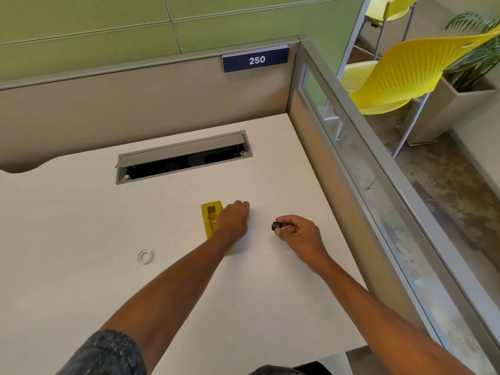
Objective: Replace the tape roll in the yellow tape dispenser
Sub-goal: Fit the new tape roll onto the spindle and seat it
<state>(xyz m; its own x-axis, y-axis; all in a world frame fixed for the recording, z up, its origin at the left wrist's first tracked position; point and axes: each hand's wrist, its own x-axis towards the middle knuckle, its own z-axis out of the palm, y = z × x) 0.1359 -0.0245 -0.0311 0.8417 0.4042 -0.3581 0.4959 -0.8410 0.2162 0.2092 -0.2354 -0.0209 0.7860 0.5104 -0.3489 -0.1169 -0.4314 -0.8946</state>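
Note:
The yellow tape dispenser (210,217) lies on the white desk (81,226), its open cavity facing up. My left hand (234,219) rests over the dispenser's right side, fingers curled down and covering its middle; what it grips is hidden. To the right, my right hand (296,230) pinches a small black spindle (276,226) between thumb and fingers, just above the desk. A clear tape roll (145,256) lies flat on the desk, left of and nearer than the dispenser, apart from both hands.
A grey cable hatch (184,155) with its lid propped open is set into the desk behind the dispenser. Cubicle panels (305,158) wall the desk at the back and right. Yellow chairs (400,74) and a planter stand beyond the right panel.

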